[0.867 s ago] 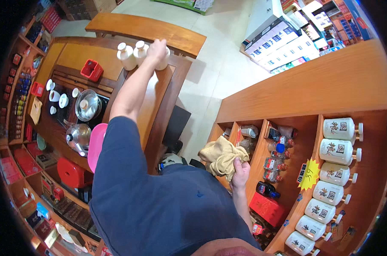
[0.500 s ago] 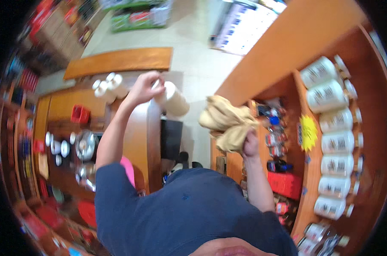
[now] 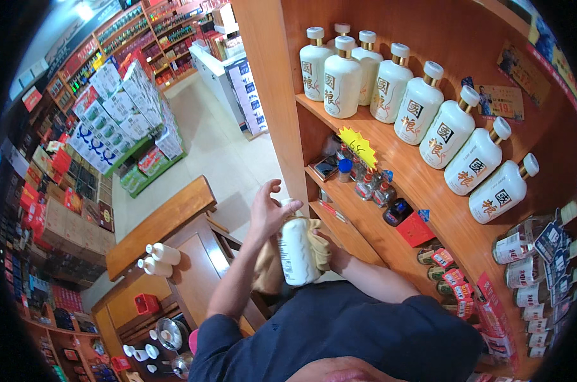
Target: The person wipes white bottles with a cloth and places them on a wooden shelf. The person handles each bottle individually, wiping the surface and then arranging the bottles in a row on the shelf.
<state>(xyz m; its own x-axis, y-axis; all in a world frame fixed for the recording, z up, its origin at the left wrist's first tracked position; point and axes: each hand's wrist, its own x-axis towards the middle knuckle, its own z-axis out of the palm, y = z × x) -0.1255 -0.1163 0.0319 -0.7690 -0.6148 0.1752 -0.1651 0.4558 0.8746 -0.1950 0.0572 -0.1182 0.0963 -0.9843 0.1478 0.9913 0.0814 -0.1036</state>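
Note:
In front of my chest I hold a white bottle (image 3: pixel 298 251) nearly upright. My left hand (image 3: pixel 270 209) is closed at its top, the thumb lying across the cap end, which the hand mostly hides. On the bottle's right side, my right hand (image 3: pixel 325 249) presses a tan cloth (image 3: pixel 269 267) against it. Part of the cloth hangs down on the bottle's left, behind my left forearm. Several white bottles of similar shape (image 3: pixel 419 109) stand in a row on the upper shelf (image 3: pixel 371 127) to my right.
A yellow star-shaped tag (image 3: pixel 357 146) sits on the shelf edge, above small bottles and a red box (image 3: pixel 415 228). At left, a wooden table (image 3: pixel 193 254) carries white bottles (image 3: pixel 164 253) and a red container (image 3: pixel 146 304); beyond it is a bench (image 3: pixel 164 226). Stacked cartons (image 3: pixel 119 102) stand farther off.
My view has swung toward the shelves at right. The bottle and my left hand have come in toward my chest, and the cloth in my right hand now touches the bottle.

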